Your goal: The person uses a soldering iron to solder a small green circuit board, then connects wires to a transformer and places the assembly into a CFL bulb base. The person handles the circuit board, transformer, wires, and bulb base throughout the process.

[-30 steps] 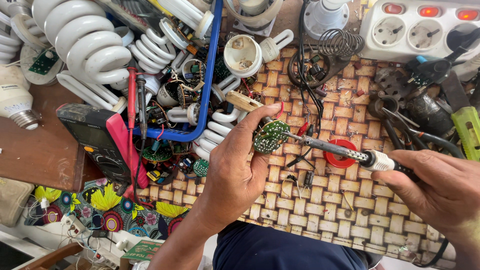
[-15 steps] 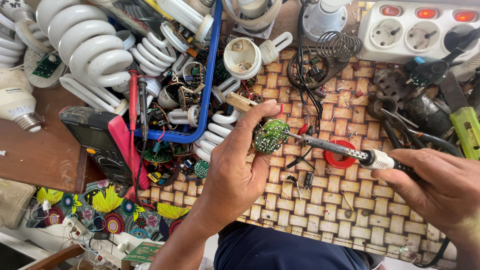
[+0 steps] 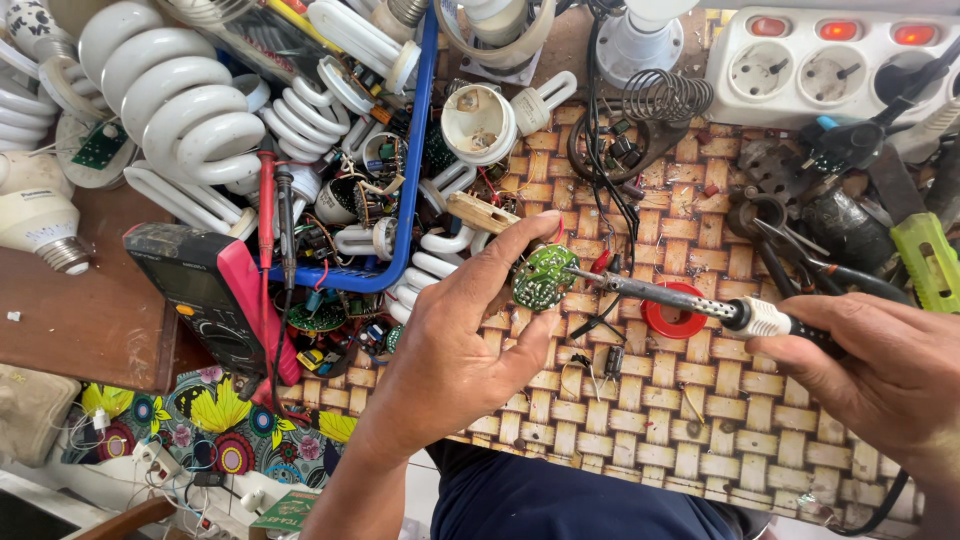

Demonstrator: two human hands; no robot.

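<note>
The soldering iron lies nearly level, its long axis running from four o'clock to ten o'clock, tip pointing left onto the round green circuit board. The right hand is closed around the iron's dark handle at the right edge. The left hand pinches the board between thumb and curled fingers, holding it tilted above the woven mat on the counter. A red solder spool sits just beneath the iron's shaft.

Single head cam, looks steeply down, close over woven mat, workbench clutter.
</note>
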